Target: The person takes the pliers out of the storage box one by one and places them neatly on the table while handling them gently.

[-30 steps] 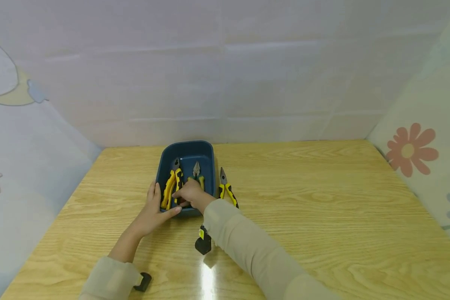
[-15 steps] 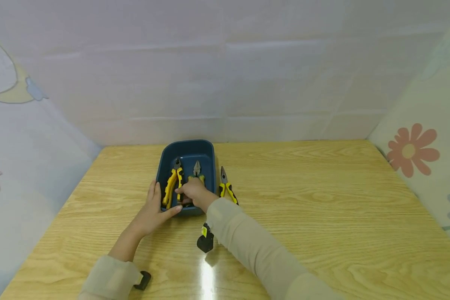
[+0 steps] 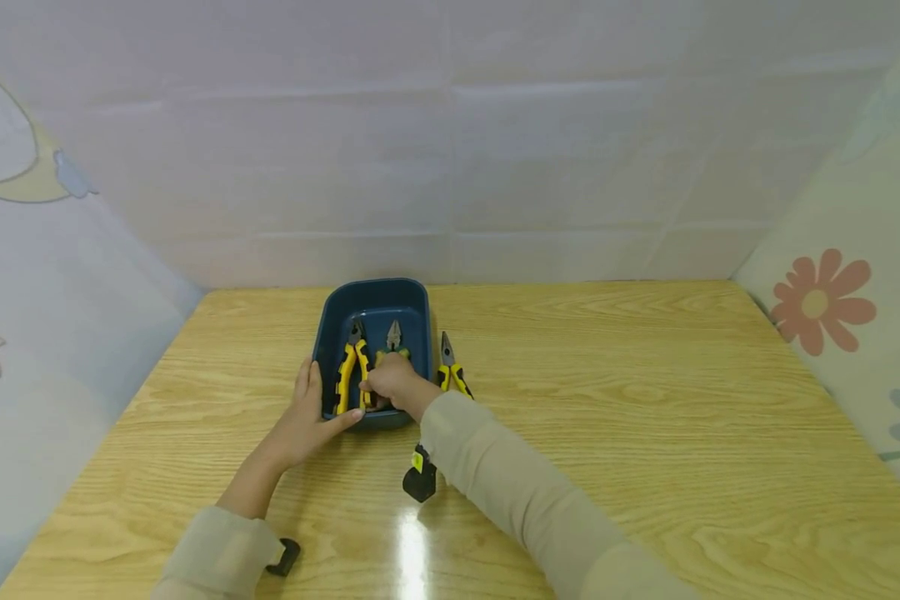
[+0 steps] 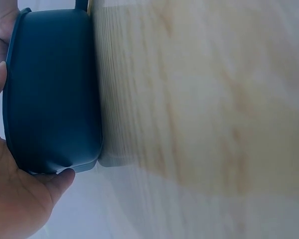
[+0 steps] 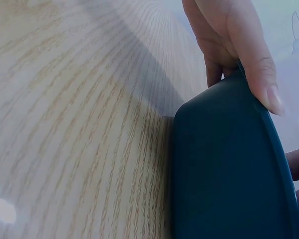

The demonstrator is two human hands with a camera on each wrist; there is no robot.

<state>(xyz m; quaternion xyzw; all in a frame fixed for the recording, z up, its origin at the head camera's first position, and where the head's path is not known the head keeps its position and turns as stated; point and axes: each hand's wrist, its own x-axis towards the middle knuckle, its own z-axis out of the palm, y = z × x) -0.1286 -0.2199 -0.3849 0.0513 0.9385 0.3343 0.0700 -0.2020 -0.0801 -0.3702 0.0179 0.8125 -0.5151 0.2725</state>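
A dark blue bin (image 3: 375,293) stands on the wooden table. My left hand (image 3: 306,421) holds its near left corner, thumb over the near rim and fingers along the left wall. In the right wrist view this thumb (image 5: 264,84) lies on the rim. Inside the bin, yellow-and-black pliers (image 3: 345,375) lie on the left with spread handles. My right hand (image 3: 396,382) reaches over the near right side and pinches their right handle; some fingers are hidden. Under that hand, combination pliers (image 3: 393,335) with green handles lie partly covered.
Long-nose pliers (image 3: 447,354) with yellow-and-black handles lie on the table just right of the bin, partly behind the right sleeve (image 3: 495,467). A pale wall sheet (image 3: 450,167) rises behind the table's far edge.
My right hand has shifted slightly right inside the bin. The yellow-and-black pliers have turned and moved right with it, their handles farther apart. My left hand has stayed on the corner.
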